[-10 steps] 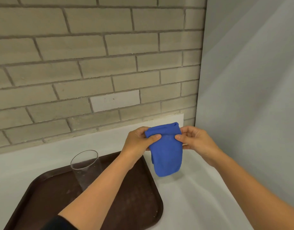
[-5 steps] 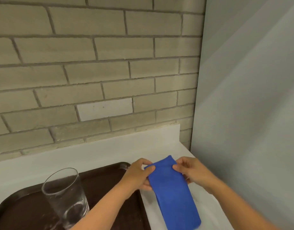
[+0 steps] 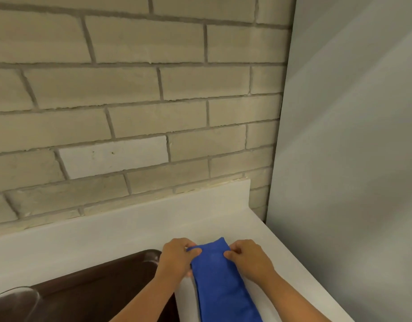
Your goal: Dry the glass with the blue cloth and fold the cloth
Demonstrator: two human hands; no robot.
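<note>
Now, I had both thumbs and fingertips pinching the far end of the blue cloth [image 3: 220, 282], left hand [image 3: 177, 256] on its left edge, right hand [image 3: 249, 256] on its right. Between my fingers the cloth lay as a narrow folded strip on the white counter [image 3: 121, 238], running back toward me and out of view. Just left of my left fingers sat the brown tray [image 3: 91, 291], its rim touching my wrist; the glass [image 3: 12, 296] stood in its near-left corner, contents unclear. Beyond my fingers bare counter reached the brick wall [image 3: 135, 108]; right of them, a strip before the grey panel [image 3: 353, 159].
</note>
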